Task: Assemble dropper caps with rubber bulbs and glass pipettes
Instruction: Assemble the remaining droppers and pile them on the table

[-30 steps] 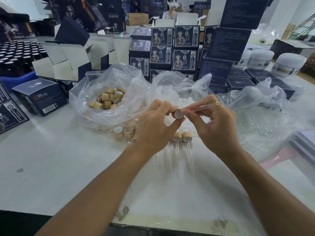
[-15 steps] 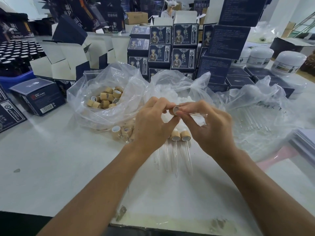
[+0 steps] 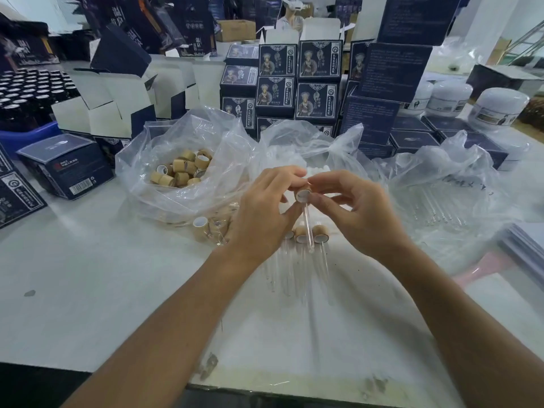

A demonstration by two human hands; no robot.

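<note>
Both hands met over the middle of the table (image 3: 88, 290), and the cap (image 3: 303, 193) sat right between them. The left hand (image 3: 262, 213) had its fingertips curled round the cap's left side, pinching it. The right hand (image 3: 357, 213) pinched the other side with thumb and forefinger, its remaining fingers loosely bent. A pipette (image 3: 308, 228) hung from the cap's white underside, slanting down toward the camera, its tip just above the table. Directly below lay the finished droppers (image 3: 310, 235), caps side by side and glass tubes pointing at the person. Left of the hands, an open bag (image 3: 164, 198) held loose caps (image 3: 181, 170), with a few more caps (image 3: 201, 228) just beside the left wrist. Behind the hands sat a bag of white bulbs (image 3: 297, 148), and to the right a bag of pipettes (image 3: 441, 207). Dark boxes (image 3: 297, 81) were stacked at the back.
</note>
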